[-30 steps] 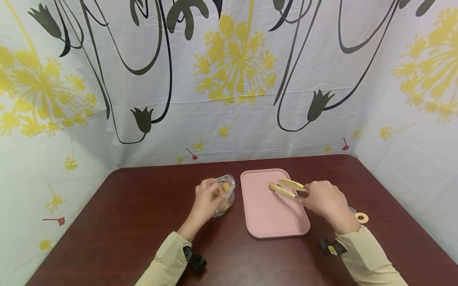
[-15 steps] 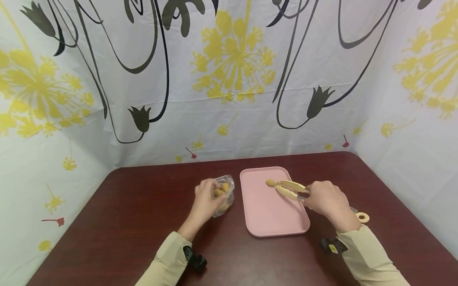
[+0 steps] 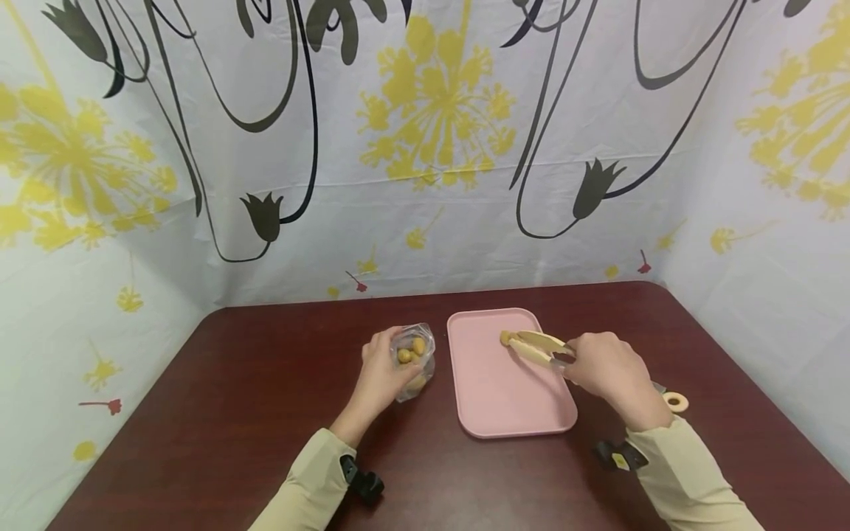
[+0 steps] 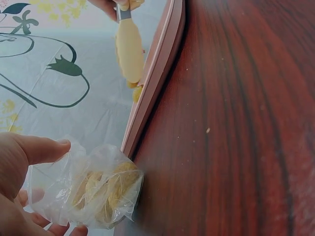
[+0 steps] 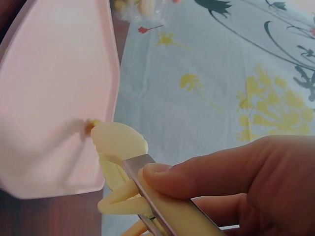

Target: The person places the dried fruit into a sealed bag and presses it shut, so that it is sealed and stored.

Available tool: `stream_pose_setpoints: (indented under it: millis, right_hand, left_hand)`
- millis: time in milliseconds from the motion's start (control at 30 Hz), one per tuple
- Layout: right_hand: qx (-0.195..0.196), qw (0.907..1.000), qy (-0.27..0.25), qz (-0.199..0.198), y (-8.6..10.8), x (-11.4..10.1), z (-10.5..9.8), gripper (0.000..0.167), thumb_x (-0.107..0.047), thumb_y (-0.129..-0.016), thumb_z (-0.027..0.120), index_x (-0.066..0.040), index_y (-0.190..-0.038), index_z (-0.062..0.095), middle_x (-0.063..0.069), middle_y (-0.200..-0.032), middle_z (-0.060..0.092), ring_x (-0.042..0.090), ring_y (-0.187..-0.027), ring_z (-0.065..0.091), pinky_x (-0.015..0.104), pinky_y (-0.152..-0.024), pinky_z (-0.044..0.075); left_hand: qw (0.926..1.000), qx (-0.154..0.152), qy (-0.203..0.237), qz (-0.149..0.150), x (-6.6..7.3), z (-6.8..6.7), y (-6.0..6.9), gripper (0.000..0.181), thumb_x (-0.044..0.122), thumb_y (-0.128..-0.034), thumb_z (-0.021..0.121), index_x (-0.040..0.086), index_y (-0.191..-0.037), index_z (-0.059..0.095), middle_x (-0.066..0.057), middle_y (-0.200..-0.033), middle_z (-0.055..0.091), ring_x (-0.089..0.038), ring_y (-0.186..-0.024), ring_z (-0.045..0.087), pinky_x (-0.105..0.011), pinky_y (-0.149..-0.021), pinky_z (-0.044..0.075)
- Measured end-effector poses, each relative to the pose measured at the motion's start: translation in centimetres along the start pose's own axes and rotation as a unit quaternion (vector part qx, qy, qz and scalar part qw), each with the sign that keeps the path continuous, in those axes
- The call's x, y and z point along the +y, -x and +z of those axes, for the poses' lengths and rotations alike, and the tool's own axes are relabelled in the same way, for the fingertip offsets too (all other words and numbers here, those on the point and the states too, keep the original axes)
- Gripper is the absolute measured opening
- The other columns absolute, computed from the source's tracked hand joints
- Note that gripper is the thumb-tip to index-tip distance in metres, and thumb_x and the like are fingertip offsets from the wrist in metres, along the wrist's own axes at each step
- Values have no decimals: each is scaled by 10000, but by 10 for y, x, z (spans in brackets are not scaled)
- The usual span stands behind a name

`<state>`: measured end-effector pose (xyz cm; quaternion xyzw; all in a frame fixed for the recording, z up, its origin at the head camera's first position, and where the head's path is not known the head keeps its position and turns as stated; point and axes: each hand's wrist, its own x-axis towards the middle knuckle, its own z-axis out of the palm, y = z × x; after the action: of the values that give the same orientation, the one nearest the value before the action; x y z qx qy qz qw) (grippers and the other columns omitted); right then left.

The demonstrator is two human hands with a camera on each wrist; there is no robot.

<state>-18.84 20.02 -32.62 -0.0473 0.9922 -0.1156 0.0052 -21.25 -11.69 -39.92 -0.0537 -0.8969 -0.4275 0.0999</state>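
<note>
My left hand (image 3: 381, 372) holds a clear plastic bag (image 4: 106, 189) of small yellow-brown rounded pieces, left of a pink tray (image 3: 498, 398). The bag's mouth gapes, and several pieces show inside in the head view. In my right hand (image 3: 607, 369) is a pair of tongs (image 3: 534, 350) with cream tips and metal arms, reaching over the tray's far right part. Small yellow-brown pieces (image 4: 138, 93) lie on the tray by the tips. Whether the tongs pinch one cannot be told; the tips partly hide them.
A dark red-brown table (image 3: 265, 413) carries everything. Patterned white cloth (image 3: 398, 243) hangs behind it and at both sides. A cream ring (image 3: 676, 402) shows beyond the right wrist, in line with the tongs. Black wrist cameras (image 3: 361, 479) sit on both sleeves.
The tongs' tips drew back slightly right from a piece on the tray, then came up to it again. My left fingers shifted at the bag's mouth, leaving more of its pieces visible.
</note>
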Motion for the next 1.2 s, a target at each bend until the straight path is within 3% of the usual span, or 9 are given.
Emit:
stream_pose_setpoints:
  millis: [200, 533, 800, 1033, 1200]
  right_hand:
    - [158, 9995, -1, -285, 4, -13, -7, 57, -199, -762, 656, -166, -804, 677, 26, -737, 636, 264, -668, 582, 444, -539, 438]
    - [122, 9980, 31, -616, 12, -50, -18, 292, -166, -755, 697, -131, -1044, 717, -2, -734, 631, 194, -650, 555, 381, -555, 437]
    - [253, 9951, 124, -952, 15, -82, -18, 208, -153, -752, 723, -158, -960, 710, -20, -748, 648, 207, -659, 592, 396, -566, 460]
    - [353, 9923, 220, -1169, 16, -106, -19, 233, -147, -747, 737, -179, -977, 722, -43, -734, 619, 174, -700, 586, 376, -567, 466]
    - [712, 9823, 582, -1630, 15, -117, -18, 115, -172, -727, 758, -170, -827, 704, -68, -609, 545, 130, -606, 509, 323, -577, 434]
  left_hand:
    - [10000, 2, -15, 32, 0, 1, -1, 698, 169, -743, 805, 54, -1339, 462, -163, -1304, 486, -344, -1195, 392, -502, -936, 435]
    - [9999, 76, -94, 99, 4, 1, 1, 715, 140, -716, 820, 48, -1332, 469, -158, -1296, 499, -347, -1191, 403, -493, -950, 428]
    - [9999, 23, -129, 70, 4, 2, 2, 728, 159, -722, 822, 45, -1343, 459, -162, -1300, 497, -354, -1202, 402, -501, -952, 422]
    - [9999, -45, -141, -30, 3, 3, 2, 742, 163, -729, 825, 57, -1360, 448, -148, -1329, 482, -352, -1229, 390, -500, -946, 434]
    - [9999, 35, -115, 92, 4, 3, 1, 743, 162, -721, 831, 46, -1350, 454, -161, -1323, 484, -371, -1226, 392, -515, -954, 427]
